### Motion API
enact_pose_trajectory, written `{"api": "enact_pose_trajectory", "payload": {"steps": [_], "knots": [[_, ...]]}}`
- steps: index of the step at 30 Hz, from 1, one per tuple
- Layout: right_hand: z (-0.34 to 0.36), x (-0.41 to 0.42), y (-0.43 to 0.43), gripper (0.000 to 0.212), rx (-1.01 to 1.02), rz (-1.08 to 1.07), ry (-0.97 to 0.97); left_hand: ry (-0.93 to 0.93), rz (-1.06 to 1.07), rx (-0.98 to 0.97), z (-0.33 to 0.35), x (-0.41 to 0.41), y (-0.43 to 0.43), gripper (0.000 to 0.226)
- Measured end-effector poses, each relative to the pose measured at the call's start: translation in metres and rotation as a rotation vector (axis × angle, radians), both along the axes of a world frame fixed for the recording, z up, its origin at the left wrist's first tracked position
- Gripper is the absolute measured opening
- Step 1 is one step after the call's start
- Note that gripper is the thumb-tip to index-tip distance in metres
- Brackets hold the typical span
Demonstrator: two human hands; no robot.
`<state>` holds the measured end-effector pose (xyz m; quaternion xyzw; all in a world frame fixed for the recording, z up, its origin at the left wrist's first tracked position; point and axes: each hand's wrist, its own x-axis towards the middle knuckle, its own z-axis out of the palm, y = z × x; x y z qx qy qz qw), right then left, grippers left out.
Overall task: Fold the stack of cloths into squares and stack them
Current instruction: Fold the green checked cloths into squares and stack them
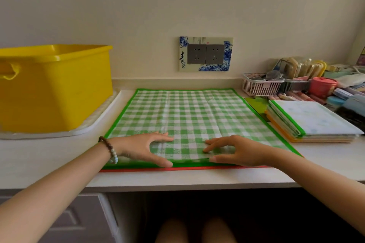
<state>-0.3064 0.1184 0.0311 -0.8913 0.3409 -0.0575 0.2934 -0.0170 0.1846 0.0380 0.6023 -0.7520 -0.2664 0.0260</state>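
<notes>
Checked cloth (189,112) spread flat mid-counter over red-edged cloth (197,169), room for folding. Yellow tub (55,89) parked far left, clear of work. Our left hand (146,147) and right hand (235,150) rest on near hem, fingers splayed, nothing gripped; we judge smoothing before first fold. Folded stack (312,122) waits right.

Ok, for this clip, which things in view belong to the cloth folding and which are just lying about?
Job: green-checked cloth with green border, spread flat; red-edged cloth under it; pile of folded cloths at right; left hand and right hand, resting on the checked cloth.
Lying about: yellow plastic tub on white tray; white slatted basket; pink lidded pot; wall socket plate.
</notes>
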Motion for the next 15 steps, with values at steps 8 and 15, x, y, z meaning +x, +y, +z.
{"api": "enact_pose_trajectory", "payload": {"steps": [8,15], "knots": [[0.024,0.009,-0.012,0.011,-0.136,0.043,0.044,0.108,0.054,-0.027,0.033,0.007,-0.01,0.03],[0.086,0.024,-0.04,0.015,-0.446,-0.04,0.009,0.111,0.176,-0.388,0.084,0.011,-0.035,0.021]]}}
